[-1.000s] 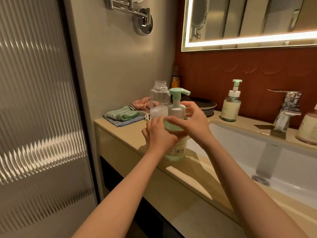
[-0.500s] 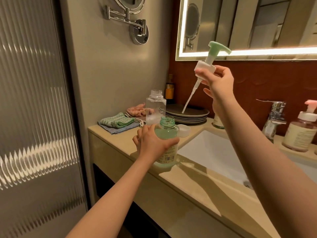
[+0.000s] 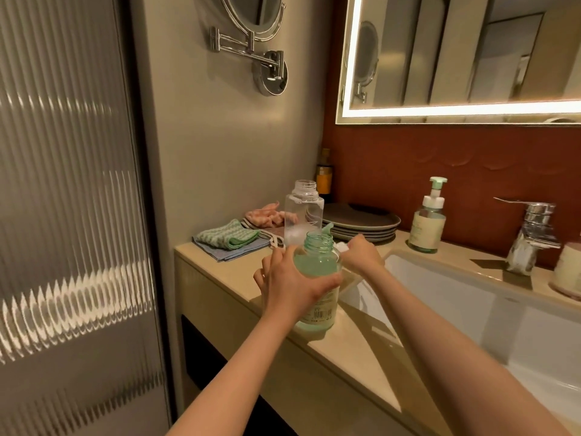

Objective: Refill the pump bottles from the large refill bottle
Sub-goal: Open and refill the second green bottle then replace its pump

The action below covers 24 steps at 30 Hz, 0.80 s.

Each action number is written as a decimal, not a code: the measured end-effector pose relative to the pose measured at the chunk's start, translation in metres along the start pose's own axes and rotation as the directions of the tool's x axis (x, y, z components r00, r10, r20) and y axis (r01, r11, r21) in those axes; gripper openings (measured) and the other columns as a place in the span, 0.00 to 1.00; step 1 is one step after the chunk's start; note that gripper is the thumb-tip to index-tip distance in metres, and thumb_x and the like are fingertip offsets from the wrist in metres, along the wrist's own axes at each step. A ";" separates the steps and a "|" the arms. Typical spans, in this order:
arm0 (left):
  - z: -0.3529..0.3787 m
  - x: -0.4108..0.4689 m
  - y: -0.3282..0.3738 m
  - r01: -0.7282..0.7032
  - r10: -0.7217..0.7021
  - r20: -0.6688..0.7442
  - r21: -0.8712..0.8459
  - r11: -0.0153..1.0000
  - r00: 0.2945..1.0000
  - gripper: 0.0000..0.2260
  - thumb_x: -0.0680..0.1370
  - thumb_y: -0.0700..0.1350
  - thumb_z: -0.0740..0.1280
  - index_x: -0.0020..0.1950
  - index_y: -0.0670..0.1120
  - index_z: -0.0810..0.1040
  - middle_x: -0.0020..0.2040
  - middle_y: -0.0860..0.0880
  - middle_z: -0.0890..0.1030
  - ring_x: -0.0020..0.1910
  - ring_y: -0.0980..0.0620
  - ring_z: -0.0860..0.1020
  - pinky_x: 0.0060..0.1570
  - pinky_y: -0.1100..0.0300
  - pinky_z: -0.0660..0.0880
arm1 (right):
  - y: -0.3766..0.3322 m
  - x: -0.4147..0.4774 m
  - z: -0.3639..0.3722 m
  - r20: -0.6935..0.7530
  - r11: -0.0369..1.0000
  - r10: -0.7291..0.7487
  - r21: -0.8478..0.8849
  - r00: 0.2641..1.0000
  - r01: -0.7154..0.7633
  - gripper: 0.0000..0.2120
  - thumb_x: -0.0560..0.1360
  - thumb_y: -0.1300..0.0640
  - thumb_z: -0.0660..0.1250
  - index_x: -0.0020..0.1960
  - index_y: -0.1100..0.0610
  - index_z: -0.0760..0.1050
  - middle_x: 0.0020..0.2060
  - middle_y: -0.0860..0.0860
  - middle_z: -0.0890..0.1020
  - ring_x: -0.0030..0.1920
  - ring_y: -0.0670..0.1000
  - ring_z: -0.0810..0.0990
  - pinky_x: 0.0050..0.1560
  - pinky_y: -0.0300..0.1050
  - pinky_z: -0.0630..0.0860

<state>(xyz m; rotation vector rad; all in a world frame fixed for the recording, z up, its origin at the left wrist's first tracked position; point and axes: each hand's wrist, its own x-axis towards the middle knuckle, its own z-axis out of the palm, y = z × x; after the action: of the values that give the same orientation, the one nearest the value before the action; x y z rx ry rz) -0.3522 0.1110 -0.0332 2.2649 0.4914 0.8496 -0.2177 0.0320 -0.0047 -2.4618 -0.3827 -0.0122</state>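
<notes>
green bottle (image 3: pixel 317 269) uncapped, upright on the counter (image 3: pixel 239 272)
left hand (image 3: pixel 292 287) wraps its body; right hand (image 3: pixel 361 256) just behind it, fingers curled round the pump head (image 3: pixel 327 228).

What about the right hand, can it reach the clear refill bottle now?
Probably yes: the right hand is just beside the clear refill bottle, but it grips the pump head and would need to release that first.

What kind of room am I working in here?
A bathroom, possibly a hotel's. A washbasin with a chrome tap is set into the counter, a backlit mirror hangs above it, and a round swing-arm mirror is fixed to the side wall.
</notes>
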 end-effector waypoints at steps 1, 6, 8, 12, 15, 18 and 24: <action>0.000 0.000 0.000 0.003 -0.003 0.005 0.002 1.000 1.000 0.39 0.58 0.71 0.64 0.63 0.52 0.68 0.60 0.52 0.69 0.64 0.52 0.63 0.61 0.54 0.56 | -0.001 0.000 0.005 -0.010 0.998 0.017 -0.053 1.000 -0.018 0.19 0.73 0.57 0.66 0.61 0.62 0.68 0.50 0.56 0.78 0.51 0.55 0.76 0.42 0.47 0.69; 0.001 -0.001 -0.001 -0.007 0.007 -0.016 -0.004 1.000 1.000 0.45 0.51 0.74 0.53 0.63 0.53 0.67 0.59 0.54 0.68 0.63 0.53 0.62 0.59 0.57 0.56 | -0.005 0.009 0.022 -0.076 0.967 -0.001 -0.254 0.997 -0.019 0.12 0.78 0.61 0.58 0.62 0.59 0.68 0.59 0.56 0.76 0.61 0.57 0.72 0.60 0.53 0.65; 0.001 -0.001 0.000 -0.014 0.014 -0.022 -0.012 1.000 1.000 0.45 0.51 0.74 0.53 0.63 0.52 0.67 0.60 0.54 0.69 0.62 0.54 0.63 0.56 0.58 0.55 | -0.007 0.011 0.022 -0.078 0.941 -0.049 -0.338 0.996 0.019 0.11 0.79 0.60 0.57 0.60 0.58 0.70 0.60 0.56 0.75 0.64 0.58 0.69 0.62 0.53 0.64; 0.003 -0.001 -0.001 -0.022 0.021 -0.035 -0.023 1.000 0.999 0.45 0.51 0.74 0.53 0.62 0.52 0.68 0.60 0.54 0.69 0.62 0.54 0.63 0.53 0.60 0.54 | -0.009 0.011 0.014 0.009 0.880 -0.137 -0.457 0.991 0.126 0.15 0.77 0.61 0.61 0.63 0.57 0.69 0.65 0.57 0.69 0.67 0.60 0.64 0.63 0.53 0.64; 0.003 -0.001 -0.001 -0.026 0.024 -0.037 -0.041 0.999 0.999 0.44 0.51 0.74 0.53 0.62 0.52 0.68 0.59 0.54 0.69 0.62 0.54 0.63 0.54 0.61 0.53 | -0.013 0.016 0.001 0.000 0.953 -0.211 -0.223 0.977 0.206 0.21 0.74 0.61 0.63 0.67 0.56 0.67 0.65 0.58 0.70 0.66 0.60 0.65 0.63 0.53 0.66; 0.003 -0.001 0.000 -0.031 0.029 -0.032 -0.061 0.998 0.999 0.44 0.51 0.74 0.54 0.61 0.52 0.68 0.58 0.54 0.70 0.61 0.54 0.64 0.53 0.61 0.54 | -0.027 0.007 -0.016 0.047 0.901 -0.260 0.370 0.964 0.225 0.26 0.71 0.70 0.61 0.68 0.59 0.64 0.65 0.58 0.70 0.63 0.56 0.70 0.55 0.45 0.72; 0.003 -0.002 0.000 -0.021 0.020 -0.022 -0.065 0.998 1.000 0.43 0.52 0.73 0.54 0.63 0.53 0.68 0.58 0.54 0.69 0.61 0.53 0.64 0.56 0.59 0.58 | -0.057 -0.018 -0.022 0.165 0.719 -0.477 0.638 0.863 0.275 0.15 0.71 0.69 0.69 0.50 0.53 0.71 0.44 0.48 0.79 0.39 0.39 0.74 0.37 0.30 0.72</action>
<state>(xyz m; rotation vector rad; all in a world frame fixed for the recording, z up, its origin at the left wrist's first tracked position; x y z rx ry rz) -0.3517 0.1086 -0.0360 2.2074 0.4444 0.8881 -0.2488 0.0574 0.0448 -1.7105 -0.8926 0.2977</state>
